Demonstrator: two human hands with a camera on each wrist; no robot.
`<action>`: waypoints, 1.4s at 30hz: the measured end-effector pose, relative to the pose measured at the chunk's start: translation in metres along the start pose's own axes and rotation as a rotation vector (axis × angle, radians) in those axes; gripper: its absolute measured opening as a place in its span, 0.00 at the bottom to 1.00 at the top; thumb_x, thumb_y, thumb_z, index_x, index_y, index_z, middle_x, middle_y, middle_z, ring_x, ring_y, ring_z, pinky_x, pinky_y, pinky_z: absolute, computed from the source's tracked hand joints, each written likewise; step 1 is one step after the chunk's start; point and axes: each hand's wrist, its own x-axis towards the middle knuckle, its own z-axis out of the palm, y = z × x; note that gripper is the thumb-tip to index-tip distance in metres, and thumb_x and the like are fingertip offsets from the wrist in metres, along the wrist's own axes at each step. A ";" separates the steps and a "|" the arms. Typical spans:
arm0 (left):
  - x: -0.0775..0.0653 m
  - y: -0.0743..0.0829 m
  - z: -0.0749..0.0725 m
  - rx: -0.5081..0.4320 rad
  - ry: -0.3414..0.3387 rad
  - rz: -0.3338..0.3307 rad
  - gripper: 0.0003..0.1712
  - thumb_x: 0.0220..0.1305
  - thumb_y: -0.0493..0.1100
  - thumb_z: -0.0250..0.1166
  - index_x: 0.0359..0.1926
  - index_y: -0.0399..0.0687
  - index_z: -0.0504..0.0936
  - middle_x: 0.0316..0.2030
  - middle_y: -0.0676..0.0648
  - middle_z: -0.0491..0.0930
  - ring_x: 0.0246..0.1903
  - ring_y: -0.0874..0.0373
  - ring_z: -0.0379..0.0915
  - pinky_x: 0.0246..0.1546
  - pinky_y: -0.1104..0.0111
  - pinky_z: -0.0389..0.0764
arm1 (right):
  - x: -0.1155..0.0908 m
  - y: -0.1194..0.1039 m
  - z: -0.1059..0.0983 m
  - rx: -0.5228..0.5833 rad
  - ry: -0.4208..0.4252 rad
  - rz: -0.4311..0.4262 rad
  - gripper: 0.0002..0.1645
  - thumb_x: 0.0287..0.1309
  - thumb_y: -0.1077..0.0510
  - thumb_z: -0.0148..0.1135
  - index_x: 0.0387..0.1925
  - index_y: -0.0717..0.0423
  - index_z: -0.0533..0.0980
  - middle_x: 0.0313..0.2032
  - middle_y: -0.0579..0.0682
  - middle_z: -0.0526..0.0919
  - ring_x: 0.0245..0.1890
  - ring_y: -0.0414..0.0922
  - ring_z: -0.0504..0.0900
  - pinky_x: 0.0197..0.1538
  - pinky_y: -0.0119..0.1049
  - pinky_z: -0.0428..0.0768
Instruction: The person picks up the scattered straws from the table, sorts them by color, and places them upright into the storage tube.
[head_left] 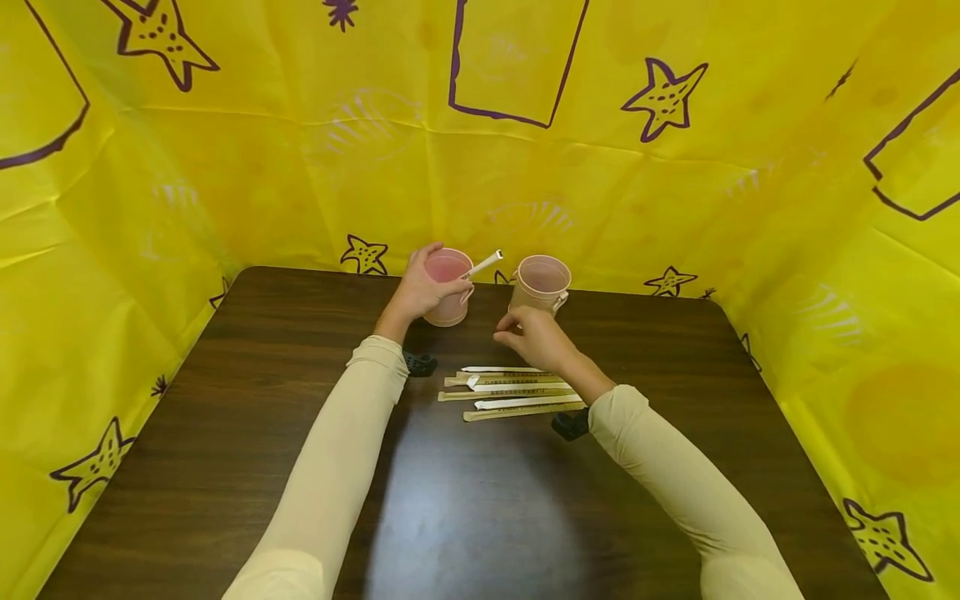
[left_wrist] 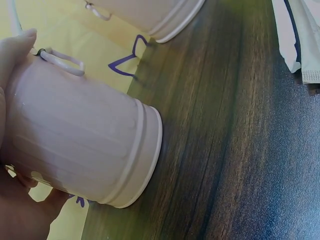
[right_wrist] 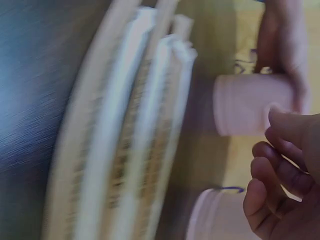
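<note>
Head view: pink cup (head_left: pixel 447 312) sits between left thumb (head_left: pixel 453 287) and fingers (head_left: pixel 429 251).

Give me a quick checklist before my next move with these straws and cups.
1. Left hand gripping the left cup: ok.
2. White straw in that cup: ok, leaning and sticking out.
3. Right cup upright: ok.
4. Straw in the right cup: not ok, none sticks out.
5. Right hand free: ok, looks empty.
6. Wrapped straws spread apart: not ok, white and brown ones lie bunched.
</note>
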 end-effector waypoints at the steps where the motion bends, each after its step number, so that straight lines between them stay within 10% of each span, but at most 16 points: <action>1: 0.000 0.000 0.000 0.001 0.001 0.002 0.59 0.50 0.53 0.82 0.77 0.50 0.58 0.71 0.39 0.59 0.66 0.42 0.66 0.70 0.48 0.68 | -0.003 0.003 0.002 -0.007 -0.016 0.000 0.10 0.65 0.54 0.69 0.42 0.57 0.85 0.41 0.53 0.88 0.42 0.48 0.85 0.50 0.44 0.83; 12: 0.002 -0.002 0.002 -0.015 0.018 0.006 0.59 0.49 0.51 0.83 0.76 0.50 0.60 0.70 0.39 0.60 0.66 0.42 0.66 0.71 0.50 0.67 | -0.024 0.029 0.022 -0.034 -0.136 0.025 0.12 0.64 0.54 0.70 0.43 0.57 0.86 0.38 0.51 0.89 0.39 0.45 0.84 0.47 0.41 0.83; 42: 0.004 -0.002 0.003 0.004 0.017 0.006 0.59 0.49 0.53 0.83 0.77 0.50 0.60 0.71 0.38 0.60 0.67 0.42 0.65 0.71 0.49 0.67 | -0.026 0.031 0.012 0.033 -0.014 -0.055 0.05 0.65 0.61 0.67 0.41 0.58 0.81 0.37 0.53 0.86 0.39 0.47 0.83 0.47 0.43 0.82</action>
